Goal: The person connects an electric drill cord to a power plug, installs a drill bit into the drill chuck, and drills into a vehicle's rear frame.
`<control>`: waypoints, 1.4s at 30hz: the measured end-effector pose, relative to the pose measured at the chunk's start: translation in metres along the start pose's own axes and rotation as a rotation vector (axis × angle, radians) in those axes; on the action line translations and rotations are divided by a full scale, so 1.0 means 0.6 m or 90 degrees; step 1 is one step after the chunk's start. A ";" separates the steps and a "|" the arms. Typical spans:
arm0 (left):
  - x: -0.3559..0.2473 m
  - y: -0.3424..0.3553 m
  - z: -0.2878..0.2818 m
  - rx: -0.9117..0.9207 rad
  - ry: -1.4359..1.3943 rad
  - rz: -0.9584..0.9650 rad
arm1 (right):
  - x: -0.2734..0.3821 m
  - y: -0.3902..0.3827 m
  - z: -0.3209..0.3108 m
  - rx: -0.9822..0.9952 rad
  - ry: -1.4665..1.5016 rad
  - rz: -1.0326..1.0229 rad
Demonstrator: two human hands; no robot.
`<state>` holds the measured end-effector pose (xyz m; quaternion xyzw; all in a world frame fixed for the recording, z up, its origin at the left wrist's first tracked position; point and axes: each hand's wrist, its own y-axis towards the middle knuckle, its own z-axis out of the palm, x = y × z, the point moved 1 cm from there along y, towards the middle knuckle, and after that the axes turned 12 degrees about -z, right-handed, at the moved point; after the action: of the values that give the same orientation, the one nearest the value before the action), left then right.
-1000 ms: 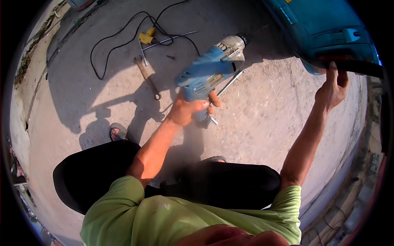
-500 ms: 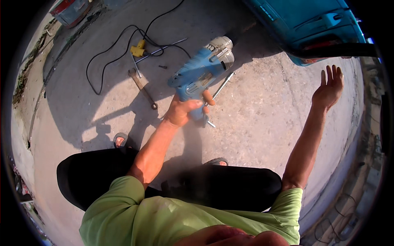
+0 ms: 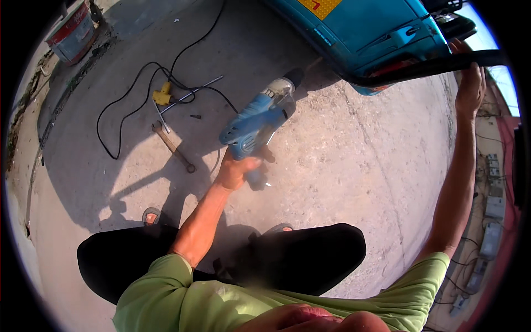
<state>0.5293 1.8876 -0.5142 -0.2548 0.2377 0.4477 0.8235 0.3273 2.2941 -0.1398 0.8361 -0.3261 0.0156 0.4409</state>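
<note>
My left hand [image 3: 237, 170] is closed around the handle of a blue power drill [image 3: 255, 123], which has a pale metal front housing and a dark chuck pointing up and to the right. Its lower handle is smeared by motion. Far to the right, my right hand [image 3: 470, 91] is wrapped round a black bar [image 3: 426, 67], which runs along the lower edge of a teal vehicle body [image 3: 381, 41]. Part of a shiny metal rod [image 3: 270, 138] shows behind the drill, mostly hidden by it.
On the concrete lie a combination wrench [image 3: 173, 148], a T-shaped metal wrench [image 3: 193, 94], a small dark bolt [image 3: 196, 116] and a yellow plug connector [image 3: 162, 95] on a looping black cord [image 3: 119, 97]. A red and grey bucket [image 3: 72, 36] stands far left. Electrical boxes [image 3: 491, 240] line the right side.
My right hand has gone up and taken hold of the black bar; before, it was spread open below it. The drill has shifted slightly left and down in view, still in my left hand.
</note>
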 end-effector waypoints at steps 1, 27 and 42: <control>-0.002 -0.004 -0.002 -0.006 -0.003 0.000 | 0.001 0.002 0.003 0.001 0.005 -0.002; 0.142 -0.005 -0.051 0.002 0.320 0.005 | 0.188 -0.303 0.540 0.077 0.599 0.627; -0.129 0.048 0.068 -0.245 0.831 0.045 | 0.233 -0.372 0.556 0.385 0.110 0.153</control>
<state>0.4738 1.8792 -0.4413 -0.6068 0.6102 0.2631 0.4361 0.4748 2.0593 -0.4621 0.8803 -0.3641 0.2342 0.1941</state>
